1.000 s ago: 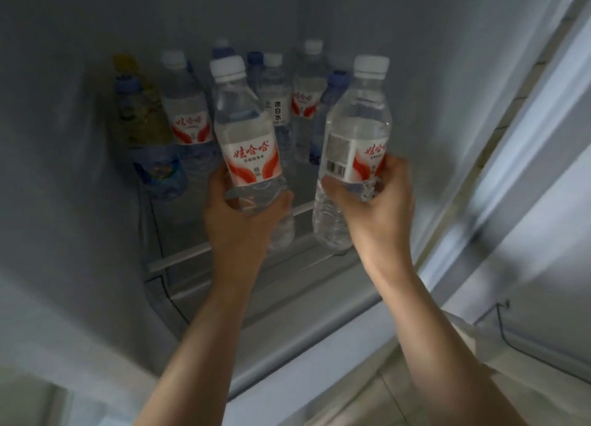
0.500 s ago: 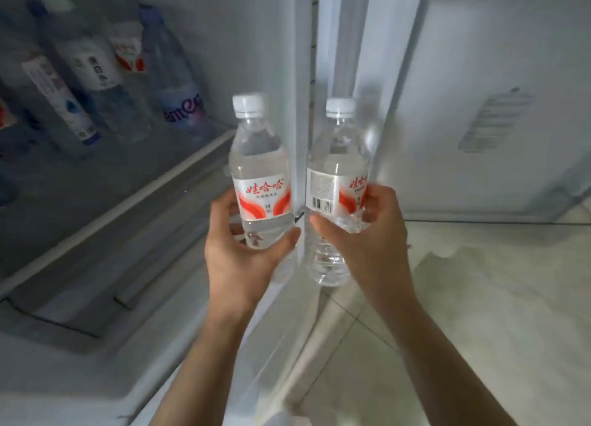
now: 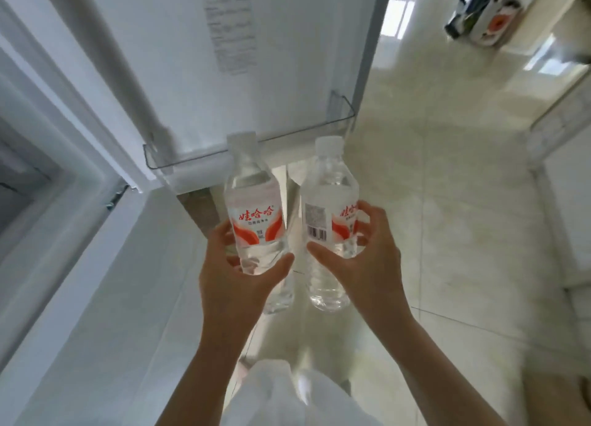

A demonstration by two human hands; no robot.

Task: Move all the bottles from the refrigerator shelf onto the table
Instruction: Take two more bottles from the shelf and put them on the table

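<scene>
Our left hand grips one clear plastic water bottle upright; our right hand wraps another just beside it.

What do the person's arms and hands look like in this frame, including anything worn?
Both forearms are bare, with no sleeves showing. The left hand and right hand wear no gloves, and no rings, watch or bracelet show. A white garment appears at the bottom edge.
</scene>
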